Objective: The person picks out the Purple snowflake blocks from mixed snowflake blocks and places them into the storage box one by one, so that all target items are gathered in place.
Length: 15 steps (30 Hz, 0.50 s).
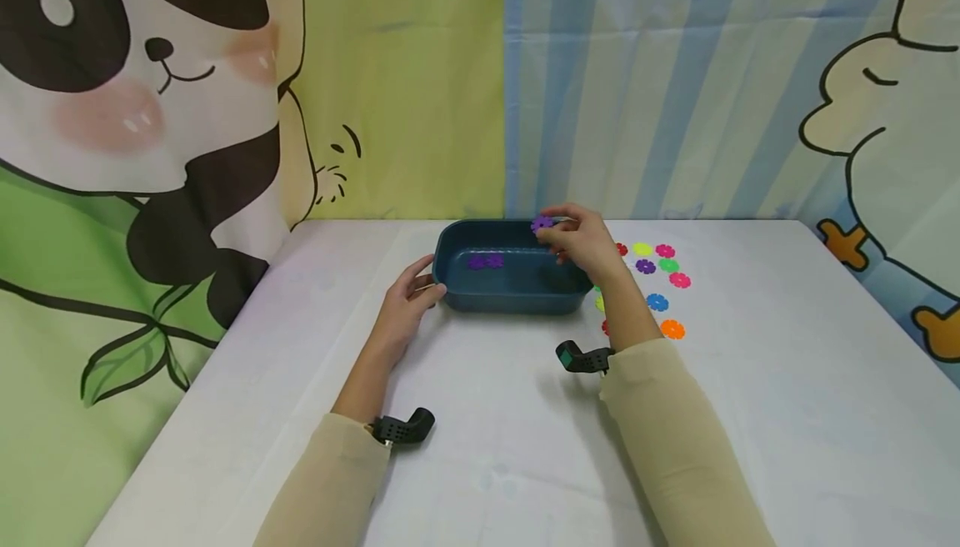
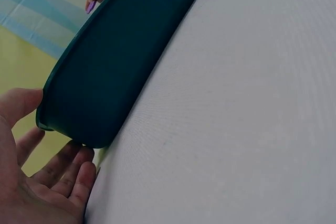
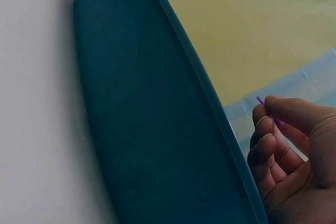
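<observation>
A dark blue-green plastic bin (image 1: 510, 303) stands on the table with purple flower-shaped pieces (image 1: 486, 261) lying inside on its floor. At its left end my left hand (image 1: 403, 305) holds the bin, thumb at the rim and fingers round the end wall, as the left wrist view also shows. Above the bin's far right part, my right hand (image 1: 581, 240) pinches a purple flower-shaped piece (image 1: 542, 223) between thumb and fingers. In the right wrist view that piece (image 3: 260, 100) appears edge-on at the fingertips, beyond the bin's rim (image 3: 210, 95).
Flat flower-shaped pieces in several colours lie right of the bin, among them a blue one (image 1: 657, 302), an orange one (image 1: 672, 329) and a purple one (image 1: 645, 266). The right forearm hides part of this group. A printed curtain (image 1: 420, 80) hangs behind the white table (image 1: 480, 447).
</observation>
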Available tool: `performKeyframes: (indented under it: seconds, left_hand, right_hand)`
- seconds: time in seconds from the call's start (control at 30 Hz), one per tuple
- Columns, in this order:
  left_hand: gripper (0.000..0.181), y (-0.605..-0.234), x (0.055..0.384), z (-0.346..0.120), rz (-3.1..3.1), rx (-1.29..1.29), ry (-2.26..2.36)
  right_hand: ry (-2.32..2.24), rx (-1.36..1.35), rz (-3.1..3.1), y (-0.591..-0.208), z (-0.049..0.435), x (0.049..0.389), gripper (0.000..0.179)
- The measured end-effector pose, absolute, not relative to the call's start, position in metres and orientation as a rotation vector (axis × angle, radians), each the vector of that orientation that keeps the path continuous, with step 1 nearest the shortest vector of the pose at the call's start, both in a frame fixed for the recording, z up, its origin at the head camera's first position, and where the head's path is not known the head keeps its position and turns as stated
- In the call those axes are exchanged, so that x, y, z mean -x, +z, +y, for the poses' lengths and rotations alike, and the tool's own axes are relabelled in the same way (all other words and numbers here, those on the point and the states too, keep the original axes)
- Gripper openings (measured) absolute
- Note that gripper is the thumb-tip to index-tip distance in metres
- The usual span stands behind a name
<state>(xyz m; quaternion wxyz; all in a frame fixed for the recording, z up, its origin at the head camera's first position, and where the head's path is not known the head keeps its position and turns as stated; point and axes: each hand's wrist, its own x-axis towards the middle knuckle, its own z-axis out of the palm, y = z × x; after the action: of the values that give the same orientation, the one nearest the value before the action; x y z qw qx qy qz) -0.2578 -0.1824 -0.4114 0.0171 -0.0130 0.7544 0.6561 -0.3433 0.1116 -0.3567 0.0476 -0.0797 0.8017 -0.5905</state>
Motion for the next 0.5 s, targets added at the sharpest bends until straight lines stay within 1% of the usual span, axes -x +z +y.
performKeyframes:
  seconds: [0.13, 0.5]
  left_hand:
    - [0.061, -0.425, 0.264, -0.187, 2.354, 0.022, 2.064]
    - [0.06, -0.427, 0.267, -0.186, 2.361, 0.014, 2.063]
  right_hand:
    - [-1.801, 0.226, 2.423, -0.36, 0.103, 0.347, 0.045]
    - [-1.771, 0.175, 2.391, -0.371, 0.09, 0.358, 0.041]
